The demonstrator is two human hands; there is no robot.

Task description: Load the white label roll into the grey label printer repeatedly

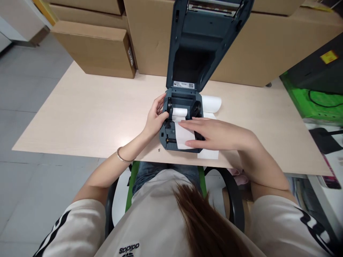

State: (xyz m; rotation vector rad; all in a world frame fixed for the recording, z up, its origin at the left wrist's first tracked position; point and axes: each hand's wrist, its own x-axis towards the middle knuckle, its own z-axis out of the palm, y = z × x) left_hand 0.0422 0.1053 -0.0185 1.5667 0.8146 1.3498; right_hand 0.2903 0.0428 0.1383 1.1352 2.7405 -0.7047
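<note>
A dark grey label printer [184,107] stands on the pale wooden table [88,114] with its lid [200,39] swung up. A white paper roll [179,112] sits inside, and a strip of paper [183,137] runs forward over the front. My left hand [155,117] grips the printer's left side by the roll, fingers curled. My right hand [214,134] lies flat on the paper strip, fingers stretched out, pressing it down.
A second white roll [211,102] and a white sheet [209,154] lie to the right of the printer. Brown cardboard boxes [99,50] line the back of the table. A green and black object [313,96] stands at the right. I sit on a chair [235,200].
</note>
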